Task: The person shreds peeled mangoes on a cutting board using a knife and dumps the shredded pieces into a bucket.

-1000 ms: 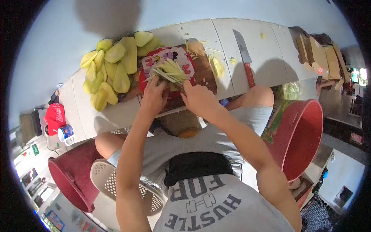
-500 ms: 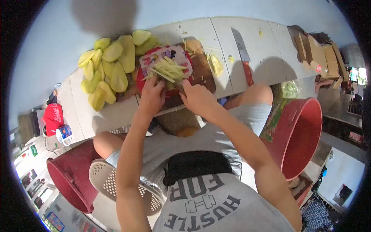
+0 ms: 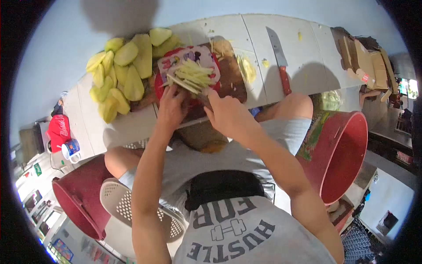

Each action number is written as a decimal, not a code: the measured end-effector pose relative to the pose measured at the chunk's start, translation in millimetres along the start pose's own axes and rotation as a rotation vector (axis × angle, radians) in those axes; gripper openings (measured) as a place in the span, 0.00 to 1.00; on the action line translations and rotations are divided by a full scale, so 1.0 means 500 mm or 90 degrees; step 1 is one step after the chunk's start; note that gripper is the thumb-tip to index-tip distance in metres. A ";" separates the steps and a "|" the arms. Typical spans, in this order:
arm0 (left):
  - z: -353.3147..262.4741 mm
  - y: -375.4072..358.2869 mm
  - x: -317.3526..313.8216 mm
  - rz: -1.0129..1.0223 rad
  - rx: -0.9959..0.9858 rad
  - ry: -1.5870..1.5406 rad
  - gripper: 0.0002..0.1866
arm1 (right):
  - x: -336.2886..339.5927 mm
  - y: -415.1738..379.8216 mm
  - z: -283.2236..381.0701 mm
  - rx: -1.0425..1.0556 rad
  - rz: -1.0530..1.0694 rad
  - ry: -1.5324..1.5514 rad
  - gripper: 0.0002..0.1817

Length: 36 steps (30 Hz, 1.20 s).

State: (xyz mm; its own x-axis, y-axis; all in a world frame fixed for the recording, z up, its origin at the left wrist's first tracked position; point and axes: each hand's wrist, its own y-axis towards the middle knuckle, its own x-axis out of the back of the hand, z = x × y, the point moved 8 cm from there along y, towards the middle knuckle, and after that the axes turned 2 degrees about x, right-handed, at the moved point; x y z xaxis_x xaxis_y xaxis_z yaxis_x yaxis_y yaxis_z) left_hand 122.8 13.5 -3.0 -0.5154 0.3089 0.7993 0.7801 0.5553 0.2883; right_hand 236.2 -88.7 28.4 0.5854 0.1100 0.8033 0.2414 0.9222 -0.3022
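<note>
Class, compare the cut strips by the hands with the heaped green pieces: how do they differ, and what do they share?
Shape: the strips are thin and narrow, while the pieces are broad and rounded.
Place: the strips lie over a red-edged printed surface; the pieces are piled to its left.
Contact: the left hand and right hand are at the strips; neither touches the pieces.
Shared: both are pale yellow-green.

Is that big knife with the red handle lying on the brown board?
No, the knife lies on the white tiles, with a gap between it and the brown board.
</note>
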 end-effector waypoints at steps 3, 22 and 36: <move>-0.006 0.024 0.021 -0.040 -0.023 -0.017 0.13 | -0.012 0.013 -0.007 -0.004 -0.015 0.008 0.17; 0.004 0.002 0.003 -0.065 -0.030 -0.032 0.15 | 0.014 -0.021 0.017 0.003 -0.025 0.002 0.16; -0.002 0.005 0.014 -0.085 -0.048 -0.047 0.13 | -0.033 -0.004 0.002 0.007 -0.069 0.044 0.16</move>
State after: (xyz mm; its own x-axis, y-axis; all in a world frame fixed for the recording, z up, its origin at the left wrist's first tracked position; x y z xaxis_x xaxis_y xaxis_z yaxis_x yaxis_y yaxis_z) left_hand 121.2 16.3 3.8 -0.6393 0.2937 0.7107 0.7254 0.5371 0.4305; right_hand 225.2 -91.9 16.0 0.6081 -0.0160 0.7937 0.2977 0.9314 -0.2093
